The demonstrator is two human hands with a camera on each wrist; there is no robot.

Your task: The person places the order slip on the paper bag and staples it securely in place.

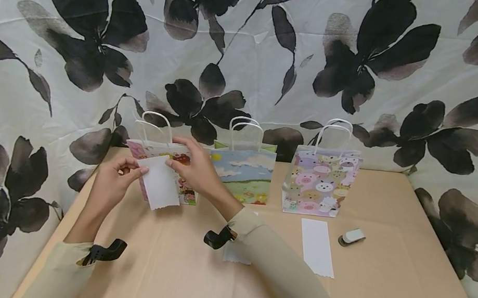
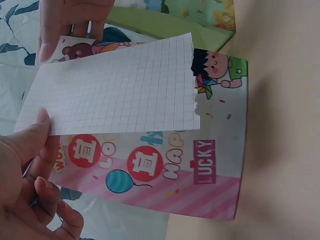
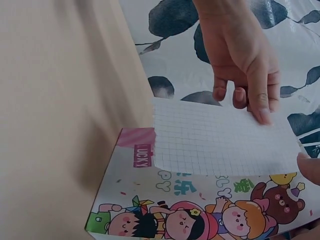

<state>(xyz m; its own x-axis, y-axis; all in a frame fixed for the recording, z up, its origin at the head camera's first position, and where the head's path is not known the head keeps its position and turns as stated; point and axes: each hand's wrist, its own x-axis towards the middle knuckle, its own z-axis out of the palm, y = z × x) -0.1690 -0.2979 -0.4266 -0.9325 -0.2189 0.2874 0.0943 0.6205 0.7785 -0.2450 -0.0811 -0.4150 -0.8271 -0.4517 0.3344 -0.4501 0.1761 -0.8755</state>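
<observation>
A slip of squared white paper (image 1: pixel 161 183) with one torn short edge lies against the front of a pink and white paper gift bag (image 1: pixel 188 196). My left hand (image 1: pixel 114 180) pinches the slip's left side, thumb on its face, as the left wrist view shows. At the slip's other upper corner is my right hand (image 1: pixel 200 168), its thumb pressed on the paper and its fingers over the bag's top edge. Cartoon children and a bear decorate the bag (image 3: pixel 210 227) in the right wrist view. Its white twisted handles stand up behind the hands.
A landscape-print bag (image 1: pixel 247 171) and an animal-print bag (image 1: pixel 320 184) stand to the right. Another paper slip (image 1: pixel 318 248) lies before the latter, beside a small white and dark object (image 1: pixel 352 237). One more slip (image 1: pixel 236 254) is partly under the right forearm. Floral cloth (image 1: pixel 254 56) hangs behind.
</observation>
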